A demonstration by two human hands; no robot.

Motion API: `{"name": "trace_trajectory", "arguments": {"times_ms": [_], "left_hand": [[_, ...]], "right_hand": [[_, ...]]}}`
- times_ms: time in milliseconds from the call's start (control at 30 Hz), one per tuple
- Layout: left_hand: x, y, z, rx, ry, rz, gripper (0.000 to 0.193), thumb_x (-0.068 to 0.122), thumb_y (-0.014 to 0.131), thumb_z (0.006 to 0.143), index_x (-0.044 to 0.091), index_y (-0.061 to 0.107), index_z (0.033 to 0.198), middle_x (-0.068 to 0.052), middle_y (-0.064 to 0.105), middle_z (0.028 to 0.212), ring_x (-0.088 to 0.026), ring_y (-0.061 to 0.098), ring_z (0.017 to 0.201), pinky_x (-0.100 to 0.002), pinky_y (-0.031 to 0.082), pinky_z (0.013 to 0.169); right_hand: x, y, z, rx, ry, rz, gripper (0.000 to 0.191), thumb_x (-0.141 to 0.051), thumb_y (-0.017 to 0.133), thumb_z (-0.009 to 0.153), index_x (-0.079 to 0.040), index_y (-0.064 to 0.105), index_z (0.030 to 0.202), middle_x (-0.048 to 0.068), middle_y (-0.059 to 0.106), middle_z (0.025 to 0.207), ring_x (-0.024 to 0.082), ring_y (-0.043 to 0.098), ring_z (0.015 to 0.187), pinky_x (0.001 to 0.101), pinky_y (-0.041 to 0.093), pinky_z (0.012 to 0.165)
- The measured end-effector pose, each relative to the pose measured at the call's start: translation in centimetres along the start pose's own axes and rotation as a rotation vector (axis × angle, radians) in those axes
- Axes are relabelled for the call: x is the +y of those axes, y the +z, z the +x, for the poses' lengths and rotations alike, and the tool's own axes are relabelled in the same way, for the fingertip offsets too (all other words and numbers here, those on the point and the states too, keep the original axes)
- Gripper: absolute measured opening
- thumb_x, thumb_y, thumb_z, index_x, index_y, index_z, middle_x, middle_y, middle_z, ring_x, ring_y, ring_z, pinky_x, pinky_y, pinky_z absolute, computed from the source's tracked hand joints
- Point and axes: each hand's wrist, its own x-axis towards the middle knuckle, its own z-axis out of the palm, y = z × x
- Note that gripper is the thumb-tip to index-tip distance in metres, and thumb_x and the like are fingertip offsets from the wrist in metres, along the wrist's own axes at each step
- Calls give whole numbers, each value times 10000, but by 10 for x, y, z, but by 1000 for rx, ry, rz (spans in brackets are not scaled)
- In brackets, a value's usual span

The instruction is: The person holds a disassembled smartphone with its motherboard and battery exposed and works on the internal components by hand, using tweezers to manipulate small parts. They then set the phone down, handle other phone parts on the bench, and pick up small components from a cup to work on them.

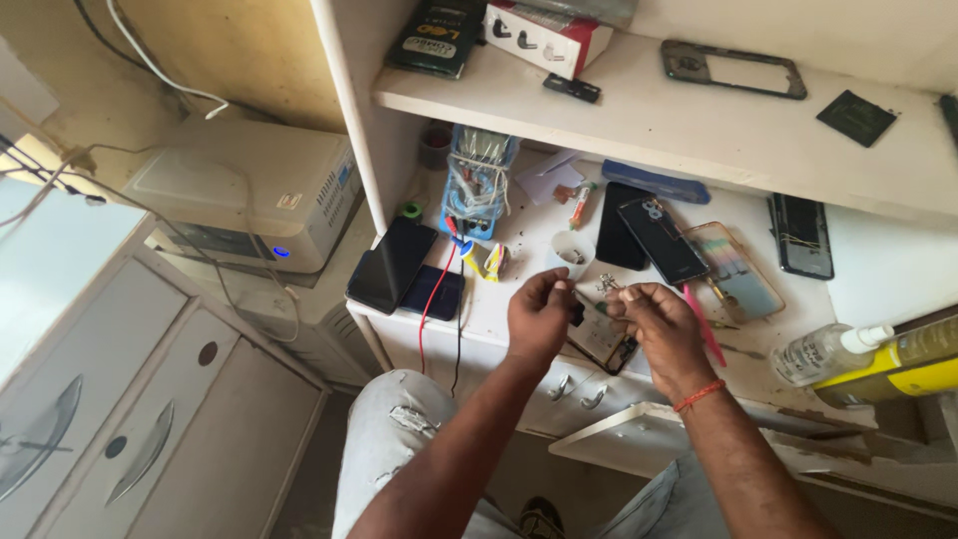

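Observation:
My left hand (537,317) and my right hand (659,324) are raised close together over the front edge of a white work desk (499,319). Between their fingertips is a small metallic part (607,285), pinched by my right hand, while my left hand's fingers close on a small dark piece (577,312) beside it. Under my hands lies an opened phone (602,339) with its insides showing. A red thread band is on my right wrist (699,395).
Several phones (659,240) lie on the desk, with a small white cup (572,252), a pink pry tool (702,324), a blue multimeter (477,185) with red and black leads, and bottles (833,349) at the right. A shelf (699,120) above holds boxes and a phone frame.

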Motion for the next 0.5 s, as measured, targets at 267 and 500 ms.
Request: {"name": "trace_trajectory", "arguments": {"times_ms": [267,500], "left_hand": [[4,-15,3,-269,-413,-469,375,55,395,1026,-43,496,1373,-221,634,1308,-320,676,1120,-425,562,1005],[7,-21,2,-283,-431,-436,373,-87,524,984,-43,551,1353,-179,693,1226,-306,711,1073,-396,597,968]], "right_hand": [[13,7,3,-40,179,12,174,-204,646,996,-39,674,1043,53,698,935,134,645,808,310,549,720],[22,4,12,18,236,-6,154,-201,672,978,-52,690,1011,23,680,834,109,617,692,288,535,616]]}}
